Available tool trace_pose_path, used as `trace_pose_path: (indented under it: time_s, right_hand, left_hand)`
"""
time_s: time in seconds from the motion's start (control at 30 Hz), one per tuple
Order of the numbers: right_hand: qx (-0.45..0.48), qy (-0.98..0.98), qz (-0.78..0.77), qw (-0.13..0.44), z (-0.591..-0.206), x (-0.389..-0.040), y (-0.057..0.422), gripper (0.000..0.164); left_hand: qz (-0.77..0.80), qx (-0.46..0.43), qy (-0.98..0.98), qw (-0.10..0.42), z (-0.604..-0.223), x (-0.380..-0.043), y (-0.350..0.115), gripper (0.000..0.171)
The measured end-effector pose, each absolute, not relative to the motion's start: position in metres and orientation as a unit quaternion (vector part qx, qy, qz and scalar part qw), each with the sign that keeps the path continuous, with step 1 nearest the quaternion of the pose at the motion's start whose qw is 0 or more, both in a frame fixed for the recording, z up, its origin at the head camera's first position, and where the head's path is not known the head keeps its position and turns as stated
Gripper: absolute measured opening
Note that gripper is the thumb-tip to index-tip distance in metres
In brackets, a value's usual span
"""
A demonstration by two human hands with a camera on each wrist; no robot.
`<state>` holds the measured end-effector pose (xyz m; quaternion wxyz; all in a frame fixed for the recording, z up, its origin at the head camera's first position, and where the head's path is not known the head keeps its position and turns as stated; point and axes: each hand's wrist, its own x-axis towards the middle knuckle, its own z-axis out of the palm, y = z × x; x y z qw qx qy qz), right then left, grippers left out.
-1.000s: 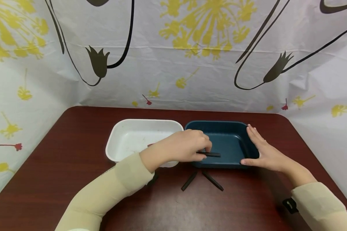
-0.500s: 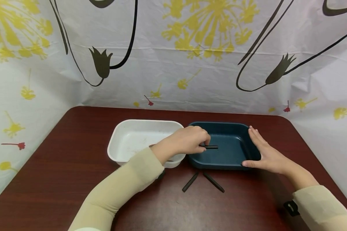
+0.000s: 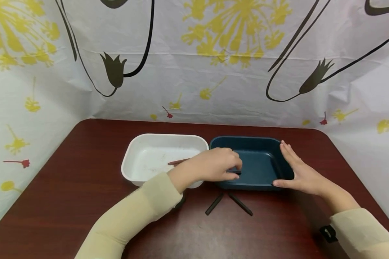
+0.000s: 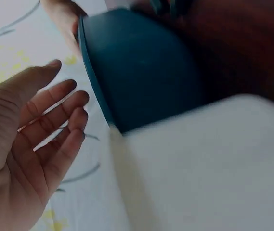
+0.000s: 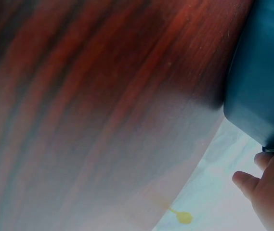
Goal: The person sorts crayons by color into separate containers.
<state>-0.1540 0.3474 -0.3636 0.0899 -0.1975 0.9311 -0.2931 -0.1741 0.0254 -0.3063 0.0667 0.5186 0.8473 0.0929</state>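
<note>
My left hand (image 3: 218, 164) is over the left part of the blue tray (image 3: 262, 185) in the head view. In the left wrist view that hand (image 4: 35, 130) has thumb and fingers apart, loosely bent, with nothing between them. A short dark piece, seemingly a crayon-like stick (image 3: 235, 172), shows by its fingertips in the head view; most of it is hidden. My right hand (image 3: 303, 174) rests with spread fingers against the right side of the blue tray, thumb at the front corner. In the right wrist view its fingers (image 5: 246, 182) are near the tray wall.
A white tray (image 3: 129, 172) stands left of the blue one, with reddish-brown sticks (image 3: 178, 162) partly hidden by my left wrist. Two dark crayon-like sticks (image 3: 214, 204) (image 3: 241, 204) lie on the brown table (image 3: 68, 187) before the trays. A patterned cloth (image 3: 168, 36) hangs behind.
My left hand rose slightly, then lowered and moved a little right in the blue tray. Less of the dark stick shows at its fingers now. The right hand stays on the tray.
</note>
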Motion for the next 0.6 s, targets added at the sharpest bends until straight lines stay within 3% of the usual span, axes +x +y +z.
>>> trace_pose_path:
  time_s: [0.4, 0.6]
  right_hand:
    - [-0.192, 0.933, -0.291, 0.090, -0.365, -0.154, 0.347, 0.119]
    - [-0.193, 0.932, -0.292, 0.089, -0.363, -0.153, 0.348, 0.118]
  left_hand:
    - [0.081, 0.605, 0.786, 0.100, -0.317, -0.141, 0.047, 0.022]
    - [0.042, 0.617, 0.777, 0.115, -0.331, -0.135, 0.052, 0.013]
